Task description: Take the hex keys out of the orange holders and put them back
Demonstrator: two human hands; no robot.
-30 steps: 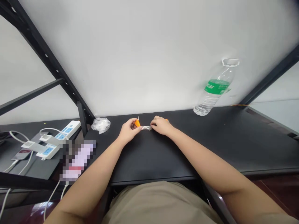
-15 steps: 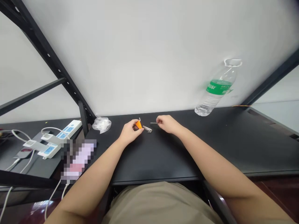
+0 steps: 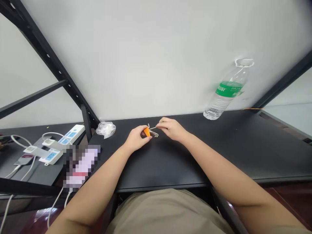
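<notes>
Centre of the desk [image 3: 231, 146], the holder [image 3: 147, 132] sits in the left hand [image 3: 136, 139], with keys [image 3: 154, 134] reaching out to its right; just behind them, one key [image 3: 153, 127] spans from beside the holder to the right hand [image 3: 170, 128]. Over to the back left corner, there's the bag [image 3: 106, 129], near the post [image 3: 85, 119], and left beyond that, the strip [image 3: 77, 131]! Far right of both hands, the bottle [image 3: 225, 89] stands at the desk's back, before the wall [image 3: 151, 58].

The left hand [image 3: 135, 139] and right hand [image 3: 172, 128] are bare, as are the 2 forearms [image 3: 109, 177] behind the fingers [image 3: 166, 120]. Farther back from the fingers, creased khaki cloth [image 3: 170, 213] shows, probably a shirt.
</notes>
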